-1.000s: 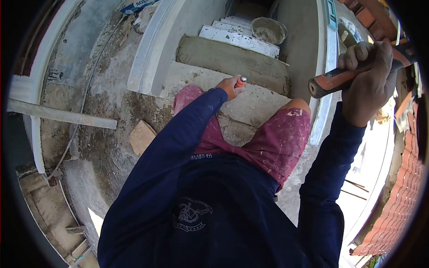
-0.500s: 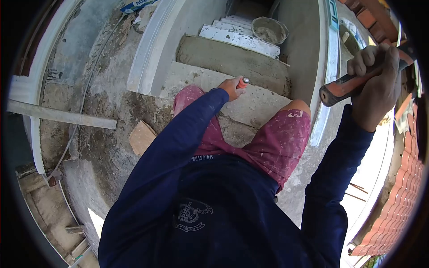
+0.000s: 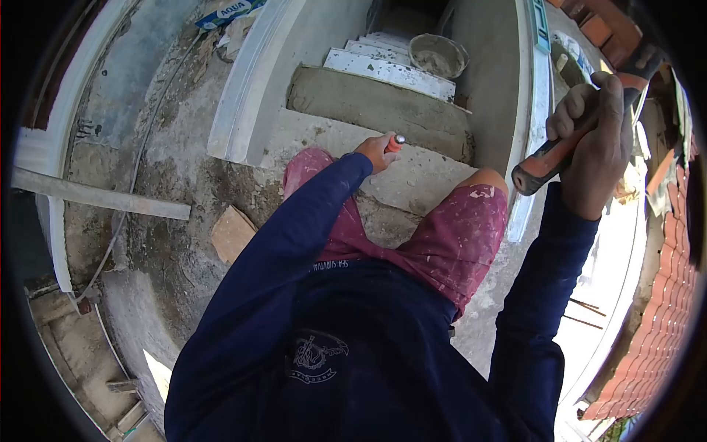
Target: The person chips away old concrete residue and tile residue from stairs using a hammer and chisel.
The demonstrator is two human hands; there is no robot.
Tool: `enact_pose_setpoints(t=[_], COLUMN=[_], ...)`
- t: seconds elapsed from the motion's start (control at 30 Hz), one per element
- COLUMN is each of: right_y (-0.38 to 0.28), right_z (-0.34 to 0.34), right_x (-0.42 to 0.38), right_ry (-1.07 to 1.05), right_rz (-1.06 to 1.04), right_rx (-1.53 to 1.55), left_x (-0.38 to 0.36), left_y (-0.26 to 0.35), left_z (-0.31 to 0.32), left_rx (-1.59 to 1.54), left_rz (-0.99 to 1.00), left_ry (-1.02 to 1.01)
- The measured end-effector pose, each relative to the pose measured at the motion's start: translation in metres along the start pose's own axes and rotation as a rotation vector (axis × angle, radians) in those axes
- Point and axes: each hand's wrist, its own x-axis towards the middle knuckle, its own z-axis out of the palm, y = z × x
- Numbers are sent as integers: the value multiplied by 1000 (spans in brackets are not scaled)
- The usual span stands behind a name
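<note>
Big orange-and-black tool: up at two o'clock, this handled tool [image 3: 551, 157] slants through the air, its butt end angled down toward the middle; the far end is lost in the dark edge of the view.
Right hand: here it is, the right hand [image 3: 600, 144], fingers curled snugly around that grip.
Small tool: and just off centre toward twelve, the small red-orange tool [image 3: 395, 144], its round metal end pointing up at the camera.
Left hand: the left hand [image 3: 377, 152] has it, fingers closed in a narrow wrap around the shaft; the lower end is hidden.
Knees: the paint-spotted maroon shorts [image 3: 456, 239] spread below, a knee to each side of that left hand.
Stairs: at twelve, a grey step [image 3: 368, 110], then white speckled risers [image 3: 390, 72] beyond it.
Bucket: at one o'clock, a bucket [image 3: 464, 60] with grey stuff inside, beside the risers.
Level: further round, a teal level [image 3: 541, 26], upright along the pale frame.
Left flank: a plank [image 3: 103, 193] at nine, a tan flat piece [image 3: 233, 234] nearer in.
Right flank: red roof tiles [image 3: 655, 335] between three and four.
</note>
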Motion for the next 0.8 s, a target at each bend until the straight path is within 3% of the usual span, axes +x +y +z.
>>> enact_pose_setpoints(t=[0.07,0.1,0.13,0.17,0.23,0.27,0.33,0.5,0.53,0.6,0.67,0.7,0.73,0.77,0.8], right_y=[23,31,91,170,181,202,121,-17,-22,-8,67,139,195,217,195], right_z=[-3,22,18,9,-17,-21,-13,-15,-28,-33,9,-1,-19,-30,-27], right_x=[10,-25,-58,-106,-126,-128,-89,-2,20,35,-31,-70,-109,-125,-116], right_ry=[16,116,69,-9,-470,-317,-246,75,-9,-7,240,124,-185,-366,-347], right_rz=[-145,-58,68,210,616,748,794,18,-69,-192,-17,98,216,411,551], right_rx=[206,71,-1,-448,-592,-462,-194,-233,-33,74,-172,-509,-785,-748,-636], left_x=[-9,-10,-6,-5,1,-1,-5,7,6,0,-1,0,2,2,13], left_y=[-1,1,3,2,0,-1,0,-10,-7,7,6,6,3,-4,-12], left_z=[6,5,-2,-4,-1,0,2,6,5,-3,-1,-3,-3,0,-4], left_rx=[-19,-7,10,16,37,41,5,5,5,10,15,23,8,-11,-21], left_rz=[-17,-26,-27,-21,8,11,7,37,27,5,-18,-24,-39,-5,43], left_ry=[2,3,14,-10,-61,-27,-23,11,8,3,10,14,-30,-12,29])
